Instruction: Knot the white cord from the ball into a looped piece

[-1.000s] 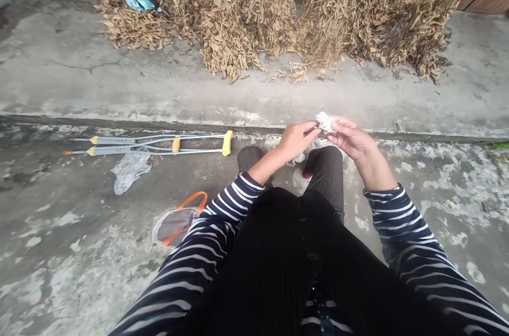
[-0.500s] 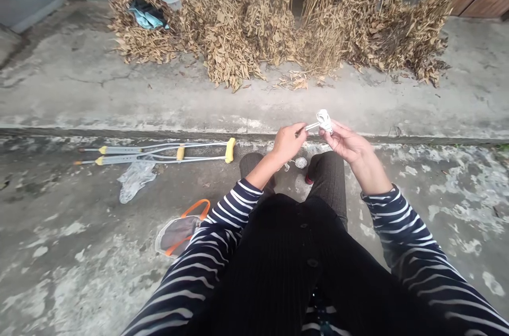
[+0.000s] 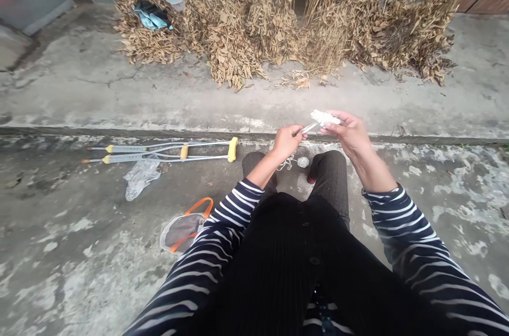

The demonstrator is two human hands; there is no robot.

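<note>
My left hand (image 3: 287, 141) is closed in a pinch around thin needle-like sticks (image 3: 310, 127), which run up and right into a small white yarn piece (image 3: 324, 118). That piece is bunched up, and its exact make is too small to tell. Fingers and thumb of my right hand (image 3: 350, 132) grip its right side. Both hands are raised in front of my knees, a short way apart. Below them a ball of white yarn (image 3: 303, 162) lies on the ground between my feet, with loose yarn (image 3: 285, 164) beside it.
To the left, a pair of crutches (image 3: 167, 151) with yellow pads lies along a concrete step (image 3: 254, 113). Near them are a clear plastic bag (image 3: 141, 179) and a mesh bag (image 3: 181, 232) with orange handles. Bundles of dried plants (image 3: 234, 28) lean against the wall ahead.
The white yarn piece has turned from upright to lying more sideways, and my right hand has tilted with it, its fingers now over it. My left hand keeps its pinch. The view shifted slightly.
</note>
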